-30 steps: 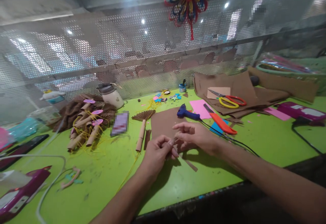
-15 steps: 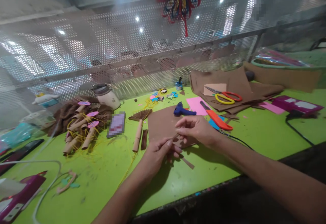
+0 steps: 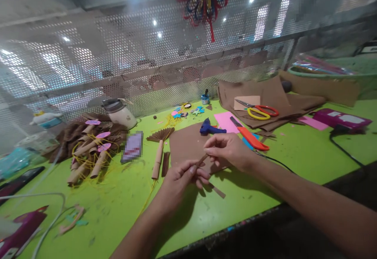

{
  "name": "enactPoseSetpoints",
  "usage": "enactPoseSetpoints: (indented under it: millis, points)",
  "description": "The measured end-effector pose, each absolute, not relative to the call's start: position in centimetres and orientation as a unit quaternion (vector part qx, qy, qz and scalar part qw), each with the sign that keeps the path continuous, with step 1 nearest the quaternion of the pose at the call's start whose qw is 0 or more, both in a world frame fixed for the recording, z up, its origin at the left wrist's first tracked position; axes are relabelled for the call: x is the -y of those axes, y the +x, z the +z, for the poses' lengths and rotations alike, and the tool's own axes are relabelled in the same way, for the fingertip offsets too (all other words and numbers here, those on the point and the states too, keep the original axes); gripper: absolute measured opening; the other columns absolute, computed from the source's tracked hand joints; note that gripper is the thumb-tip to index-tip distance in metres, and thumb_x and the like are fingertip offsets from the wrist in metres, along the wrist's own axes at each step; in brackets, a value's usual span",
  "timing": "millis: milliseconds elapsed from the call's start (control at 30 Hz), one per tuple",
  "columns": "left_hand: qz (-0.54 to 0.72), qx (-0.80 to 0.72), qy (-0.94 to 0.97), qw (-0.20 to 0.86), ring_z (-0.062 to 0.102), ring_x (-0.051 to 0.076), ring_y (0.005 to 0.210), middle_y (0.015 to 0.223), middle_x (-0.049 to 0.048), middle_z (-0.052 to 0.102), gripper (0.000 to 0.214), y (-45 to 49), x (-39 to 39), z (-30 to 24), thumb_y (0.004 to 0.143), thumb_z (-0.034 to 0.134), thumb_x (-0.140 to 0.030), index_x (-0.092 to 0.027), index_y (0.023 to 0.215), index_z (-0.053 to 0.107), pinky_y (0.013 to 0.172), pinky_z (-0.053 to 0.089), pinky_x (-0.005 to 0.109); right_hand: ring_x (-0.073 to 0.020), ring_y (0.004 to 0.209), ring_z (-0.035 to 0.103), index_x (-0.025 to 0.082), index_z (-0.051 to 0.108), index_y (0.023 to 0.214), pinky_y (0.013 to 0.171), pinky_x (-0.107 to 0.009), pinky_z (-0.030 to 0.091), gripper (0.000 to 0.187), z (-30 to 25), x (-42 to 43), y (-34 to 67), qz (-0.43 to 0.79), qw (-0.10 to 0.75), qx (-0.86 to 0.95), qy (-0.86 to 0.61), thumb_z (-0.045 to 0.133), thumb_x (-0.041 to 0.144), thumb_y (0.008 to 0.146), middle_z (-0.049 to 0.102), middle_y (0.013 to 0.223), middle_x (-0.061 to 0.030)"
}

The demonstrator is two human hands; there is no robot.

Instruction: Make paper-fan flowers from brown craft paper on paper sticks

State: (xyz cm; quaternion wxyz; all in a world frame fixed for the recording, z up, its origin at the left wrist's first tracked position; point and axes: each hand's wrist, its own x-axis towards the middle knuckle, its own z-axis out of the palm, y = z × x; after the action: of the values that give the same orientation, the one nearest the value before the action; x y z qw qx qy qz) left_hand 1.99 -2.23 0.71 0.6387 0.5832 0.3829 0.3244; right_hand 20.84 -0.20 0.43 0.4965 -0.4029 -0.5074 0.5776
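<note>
Between my two hands is a narrow brown paper strip [image 3: 202,160], pinched at both ends. My left hand [image 3: 185,174] has its thumb and index finger closed on the lower end, the other fingers curled beneath. At the upper end, the fingertips of my right hand [image 3: 225,151] press together on the strip. A paler strip end [image 3: 218,191] shows just below my left fingers; whether it joins the held strip I cannot tell. Under and behind the hands lies a brown paper sheet [image 3: 184,143], with a blue glue gun [image 3: 210,127] on its far edge.
Left of the sheet lie a pleated fan on a paper tube [image 3: 158,158] and a folded brown piece [image 3: 166,164]. An orange-handled cutter [image 3: 253,138] is to the right, scissors [image 3: 259,112] on stacked brown paper [image 3: 250,86]. A tube pile [image 3: 88,153] and tumbler [image 3: 119,113] stand left.
The right fingertips have drawn slightly away from the left hand, so more of the brown strip shows between them. The camera view has shifted a little.
</note>
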Motion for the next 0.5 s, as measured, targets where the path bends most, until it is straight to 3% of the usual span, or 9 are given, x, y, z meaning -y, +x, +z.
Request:
enactPoseSetpoints:
  millis: [267,500]
  points:
    - [0.305,-0.392,0.601,0.627,0.063,0.02,0.082,0.091,0.0125,0.069,0.025,1.7,1.6,0.7,0.079,0.056,-0.03,-0.015,0.094,0.07,0.069,0.046,0.027,-0.007,0.043,0.047,0.016,0.062,0.071,0.04,-0.019,0.038,0.021,0.2,0.2,20.6,0.546,0.479,0.532,-0.436,0.074,0.031,0.063,0.053,0.05,0.004]
    - [0.288,-0.446,0.621,0.576,0.055,0.013,0.051,0.062,0.0108,0.067,0.033,2.4,1.6,0.5,0.08,0.06,-0.042,-0.011,0.07,0.066,0.05,0.035,0.023,-0.0073,0.046,0.049,0.016,0.062,0.07,0.042,-0.021,0.042,0.018,-0.6,0.2,20.1,0.55,0.455,0.552,-0.43,0.072,0.029,0.064,0.054,0.057,0.0032]
